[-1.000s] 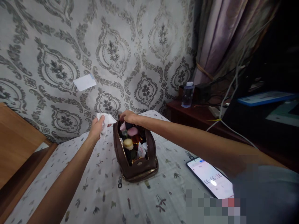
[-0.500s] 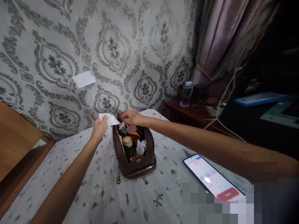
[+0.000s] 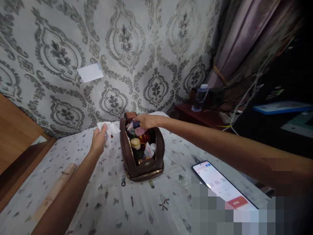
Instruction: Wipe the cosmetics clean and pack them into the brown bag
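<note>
Right hand [image 3: 148,121] is in the far end of the brown bag [image 3: 144,171]. Fingers bent down over the contents, tips hidden by the hand itself, so can't tell how far they're closed or whether they grip anything. A dark blue item [image 3: 135,124] sits right at the fingers; contact unclear.

Left hand [image 3: 98,140] is closed, thumb on top, pinching a crumpled white cloth [image 3: 111,129] just left of the bag's far end. Could be fabric or paper, can't tell.

Bag contents overlap, lower layers not visible. Pale tan strip [image 3: 57,187] on the left is partly behind the left forearm. Phone [image 3: 226,186] is cut by a pixelated block at bottom right; its first timer digits are washed out by glare. Right edge of the view mostly black.

Bag: smooth, leather-like, boxy with rounded corners, gold-toned zip teeth, top gaping. Stands on the patterned sheet [image 3: 137,209], matte, lightly creased, small plant prints. Inside: rounded pink item [image 3: 140,131], round jar [image 3: 135,143] with yellowish lid, pointed white packet [image 3: 148,150]. Clear bottle [image 3: 200,99], white cap, on the dark red surface [image 3: 184,112]. Wallpaper [image 3: 151,42]: grey damask medallions.
</note>
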{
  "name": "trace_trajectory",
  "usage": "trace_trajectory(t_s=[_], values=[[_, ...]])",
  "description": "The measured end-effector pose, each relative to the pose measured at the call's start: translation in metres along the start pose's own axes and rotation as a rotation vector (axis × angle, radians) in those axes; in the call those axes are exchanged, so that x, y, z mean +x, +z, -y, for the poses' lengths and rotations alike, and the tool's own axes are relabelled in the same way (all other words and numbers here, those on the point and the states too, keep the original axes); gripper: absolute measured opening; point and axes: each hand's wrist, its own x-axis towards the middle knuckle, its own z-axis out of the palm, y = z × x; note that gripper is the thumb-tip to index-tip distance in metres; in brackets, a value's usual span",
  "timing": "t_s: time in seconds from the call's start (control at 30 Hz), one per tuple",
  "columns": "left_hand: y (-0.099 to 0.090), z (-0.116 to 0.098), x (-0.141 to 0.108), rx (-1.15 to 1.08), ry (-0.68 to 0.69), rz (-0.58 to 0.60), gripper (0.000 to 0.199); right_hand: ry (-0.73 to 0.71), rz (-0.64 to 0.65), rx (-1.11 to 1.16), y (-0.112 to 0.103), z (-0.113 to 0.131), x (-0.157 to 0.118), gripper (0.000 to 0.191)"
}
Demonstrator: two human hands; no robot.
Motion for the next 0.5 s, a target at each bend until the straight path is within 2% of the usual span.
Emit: trace_trajectory(t_s=[0.2,0.3,0.5], values=[[-0.025,0.009,-0.012,0.005,-0.054,-0.01,0.049,-0.037,-0.035,-0.214,0.003,0.018,-0.027,0.029],[-0.039,0.012,-0.02,0.041,-0.092,0.0,0.053,-0.012,0.009,-0.299,0.012,0.027,-0.04,0.033],[-0.065,0.018,-0.034,0.12,-0.093,0.002,0.062,-0.005,0.04,-0.303,0.02,0.022,-0.04,0.034]])
